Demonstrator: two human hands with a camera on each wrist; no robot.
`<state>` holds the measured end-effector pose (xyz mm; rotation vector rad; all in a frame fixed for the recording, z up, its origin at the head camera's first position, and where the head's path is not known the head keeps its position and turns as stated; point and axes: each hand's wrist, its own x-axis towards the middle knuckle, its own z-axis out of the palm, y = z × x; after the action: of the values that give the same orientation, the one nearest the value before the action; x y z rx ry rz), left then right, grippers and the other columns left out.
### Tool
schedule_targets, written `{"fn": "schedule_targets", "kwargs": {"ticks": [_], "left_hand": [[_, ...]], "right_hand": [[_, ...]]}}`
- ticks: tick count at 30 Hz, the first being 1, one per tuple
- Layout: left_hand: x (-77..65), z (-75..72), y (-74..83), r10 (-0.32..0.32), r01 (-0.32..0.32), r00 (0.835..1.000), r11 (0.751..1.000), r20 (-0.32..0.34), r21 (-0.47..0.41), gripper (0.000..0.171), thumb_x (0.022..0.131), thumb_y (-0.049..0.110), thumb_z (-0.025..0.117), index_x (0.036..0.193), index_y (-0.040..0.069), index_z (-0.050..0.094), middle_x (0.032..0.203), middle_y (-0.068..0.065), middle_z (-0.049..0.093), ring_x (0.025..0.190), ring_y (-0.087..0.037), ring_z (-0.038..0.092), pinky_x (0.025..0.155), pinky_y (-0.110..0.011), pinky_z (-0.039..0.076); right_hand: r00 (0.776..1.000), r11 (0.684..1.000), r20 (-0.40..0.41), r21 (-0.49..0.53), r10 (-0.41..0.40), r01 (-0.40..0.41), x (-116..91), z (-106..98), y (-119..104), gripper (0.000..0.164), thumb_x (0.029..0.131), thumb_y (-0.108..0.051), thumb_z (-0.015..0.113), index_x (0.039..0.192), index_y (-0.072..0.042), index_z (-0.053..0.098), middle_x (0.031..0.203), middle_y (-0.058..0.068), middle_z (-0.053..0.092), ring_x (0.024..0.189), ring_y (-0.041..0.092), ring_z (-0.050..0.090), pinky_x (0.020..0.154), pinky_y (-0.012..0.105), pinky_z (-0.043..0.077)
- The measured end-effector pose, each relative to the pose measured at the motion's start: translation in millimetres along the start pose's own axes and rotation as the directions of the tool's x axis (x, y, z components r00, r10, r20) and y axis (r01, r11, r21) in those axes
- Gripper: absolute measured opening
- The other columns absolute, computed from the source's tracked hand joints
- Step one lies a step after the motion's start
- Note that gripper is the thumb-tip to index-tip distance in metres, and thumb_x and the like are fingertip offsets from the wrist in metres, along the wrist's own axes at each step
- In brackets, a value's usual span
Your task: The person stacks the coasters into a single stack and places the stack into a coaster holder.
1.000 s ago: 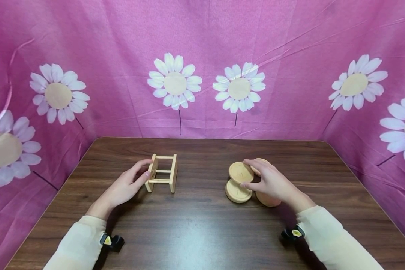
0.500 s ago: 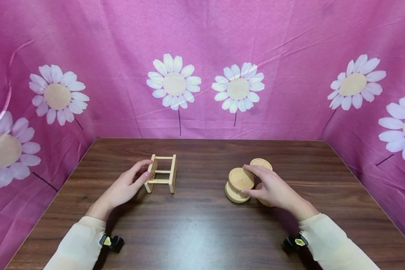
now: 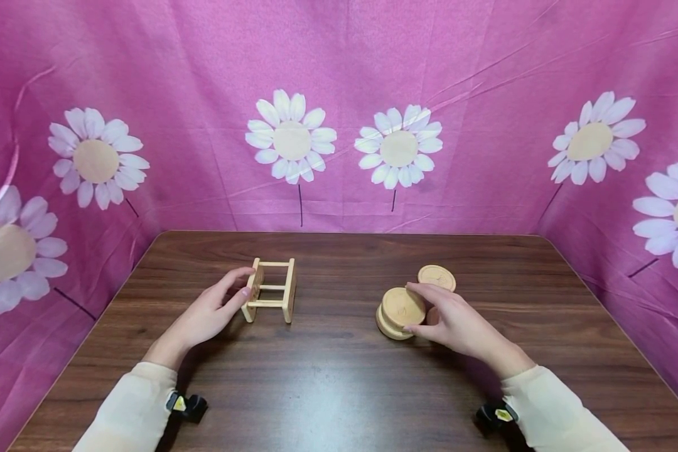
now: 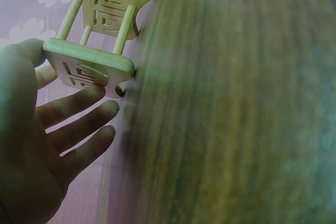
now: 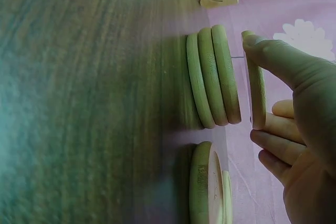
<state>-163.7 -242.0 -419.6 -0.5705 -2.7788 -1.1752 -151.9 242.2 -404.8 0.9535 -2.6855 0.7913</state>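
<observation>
Head view: where's the disc [image 3: 403,306]?

Right hand [image 3: 460,323] fingers pinch it just above the stack [image 5: 211,77], nearer counter's [image 3: 322,351] right edge.

Left hand [image 3: 211,311]?

Fingers spread, touching the rack [image 3: 272,287], nearer left edge.

Step?

Probably stacking; next calls for lowering it level, then release.

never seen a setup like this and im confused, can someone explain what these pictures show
There's no machine, just a person working bare-handed. The wide picture comes from a camera worn on the head, looking forward and down; the two smaller ones come from cameras worn on the wrists. On the brown table, the left hand touches a small wooden rack. The right hand holds a wooden disc above a stack of three similar discs, not touching them. More discs lie beside that stack. Behind hangs a pink flowered cloth.
</observation>
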Motion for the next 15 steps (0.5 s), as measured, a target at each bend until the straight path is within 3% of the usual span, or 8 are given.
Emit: {"fn": "schedule_targets", "kwargs": {"ticks": [7, 15], "left_hand": [[0.2, 0.4, -0.4, 0.002, -0.002, 1.000, 1.000, 0.001, 0.000, 0.042, 0.115, 0.023, 0.054, 0.155, 0.011, 0.051, 0.131, -0.016, 0.075, 0.116, -0.028, 0.071, 0.100, -0.041, 0.055], [-0.2, -0.4, 1.3, 0.001, -0.002, 1.000, 1.000, -0.001, -0.013, 0.041, 0.115, 0.022, 0.054, 0.155, 0.012, 0.052, 0.132, -0.015, 0.075, 0.116, -0.028, 0.071, 0.101, -0.038, 0.055]], "right_hand": [[1.000, 0.998, -0.007, -0.061, 0.002, -0.003, -1.2, 4.0, -2.5, 0.072, 0.082, -0.021, 0.095, 0.142, 0.004, 0.064, 0.138, 0.019, 0.072, 0.111, 0.019, 0.068, 0.097, 0.044, 0.057], [1.000, 0.997, -0.007, -0.074, -0.015, 0.015, -1.8, 5.5, -5.0, 0.072, 0.081, -0.020, 0.096, 0.140, 0.005, 0.065, 0.136, 0.019, 0.073, 0.124, 0.032, 0.070, 0.104, 0.054, 0.055]]}}
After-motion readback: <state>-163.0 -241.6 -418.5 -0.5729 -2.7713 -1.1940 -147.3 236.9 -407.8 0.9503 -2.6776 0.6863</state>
